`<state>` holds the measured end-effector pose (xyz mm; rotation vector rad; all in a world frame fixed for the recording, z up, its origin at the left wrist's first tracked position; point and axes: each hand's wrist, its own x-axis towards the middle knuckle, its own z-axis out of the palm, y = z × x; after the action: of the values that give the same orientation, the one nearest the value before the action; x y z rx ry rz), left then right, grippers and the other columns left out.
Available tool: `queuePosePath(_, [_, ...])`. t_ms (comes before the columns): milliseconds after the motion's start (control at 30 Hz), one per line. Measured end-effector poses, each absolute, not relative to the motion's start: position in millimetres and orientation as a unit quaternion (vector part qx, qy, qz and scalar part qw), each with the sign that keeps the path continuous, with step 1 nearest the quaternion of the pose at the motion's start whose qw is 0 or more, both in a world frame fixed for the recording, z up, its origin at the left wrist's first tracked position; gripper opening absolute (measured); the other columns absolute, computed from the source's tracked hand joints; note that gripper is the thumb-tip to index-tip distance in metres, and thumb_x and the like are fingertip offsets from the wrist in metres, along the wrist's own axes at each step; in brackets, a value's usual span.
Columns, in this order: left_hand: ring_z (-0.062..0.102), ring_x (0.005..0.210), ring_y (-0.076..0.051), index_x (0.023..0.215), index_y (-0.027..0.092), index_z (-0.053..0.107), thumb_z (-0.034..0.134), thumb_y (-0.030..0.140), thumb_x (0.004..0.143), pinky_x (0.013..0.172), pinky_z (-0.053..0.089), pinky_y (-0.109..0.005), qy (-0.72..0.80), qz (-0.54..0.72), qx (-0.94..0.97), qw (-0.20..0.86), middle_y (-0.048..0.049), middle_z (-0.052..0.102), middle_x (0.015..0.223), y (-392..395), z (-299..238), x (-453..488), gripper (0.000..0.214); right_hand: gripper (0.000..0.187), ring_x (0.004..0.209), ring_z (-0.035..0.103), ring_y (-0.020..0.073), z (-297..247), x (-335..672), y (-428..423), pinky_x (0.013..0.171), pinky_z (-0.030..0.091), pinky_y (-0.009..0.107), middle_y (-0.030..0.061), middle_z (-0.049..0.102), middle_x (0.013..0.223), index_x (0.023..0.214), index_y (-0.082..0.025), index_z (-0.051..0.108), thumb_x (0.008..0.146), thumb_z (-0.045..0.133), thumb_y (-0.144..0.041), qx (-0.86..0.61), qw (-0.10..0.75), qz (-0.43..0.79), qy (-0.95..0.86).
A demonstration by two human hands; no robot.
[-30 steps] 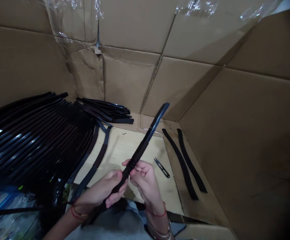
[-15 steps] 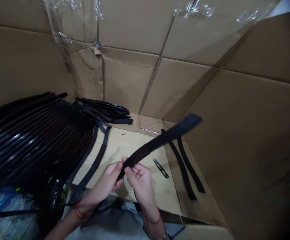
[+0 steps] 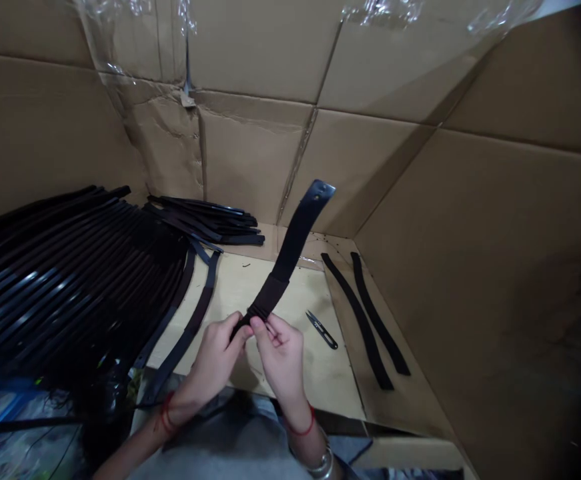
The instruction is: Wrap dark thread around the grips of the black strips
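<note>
As the left hand (image 3: 214,365) and right hand (image 3: 283,353) pinch the cloth-wrapped lower end of a black strap (image 3: 293,257) between their fingertips, the strap rises tilted above the table (image 3: 290,377). Small snips (image 3: 321,330) lie on the table just beside the right hand, with a heap of black straps (image 3: 70,287) off to the left.

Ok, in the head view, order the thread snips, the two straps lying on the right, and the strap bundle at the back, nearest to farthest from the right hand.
From the right hand:
1. Thread snips, just to its right.
2. Two black straps, side by side, farther right.
3. Bundle of black straps, at the back, up and left.
</note>
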<state>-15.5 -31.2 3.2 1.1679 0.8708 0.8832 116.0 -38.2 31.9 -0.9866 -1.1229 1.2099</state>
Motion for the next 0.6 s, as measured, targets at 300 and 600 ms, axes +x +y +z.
queuePosePath(300, [0.037, 0.046, -0.008, 0.077, 0.018, 0.051, 0.044, 0.067, 0.086, 0.044, 0.028, -0.020, 0.410, 0.416, 0.499, 0.640, 0.0055, 0.043, 0.055, -32.6, 1.6, -13.0, 0.050, 0.027, 0.051, 0.052, 0.0127, 26.2, 113.9, -32.1, 0.047, 0.042, 0.023, -0.0005, 0.057, 0.056, 0.073, -0.015, 0.069, 0.072, 0.077, -0.040, -0.424, 0.592, 0.504, -0.464])
queuePosePath(600, [0.035, 0.042, -0.009, 0.074, 0.020, 0.048, 0.046, 0.063, 0.087, 0.042, 0.027, -0.020, 0.449, 0.413, 0.503, 0.613, 0.0066, 0.041, 0.048, -34.5, 10.4, -13.4, 0.046, 0.039, 0.040, 0.045, 0.0089, 23.3, 111.3, -31.4, 0.040, 0.040, 0.021, -0.0057, 0.045, 0.045, 0.064, -0.015, 0.063, 0.072, 0.075, -0.051, -0.390, 0.560, 0.546, -0.486])
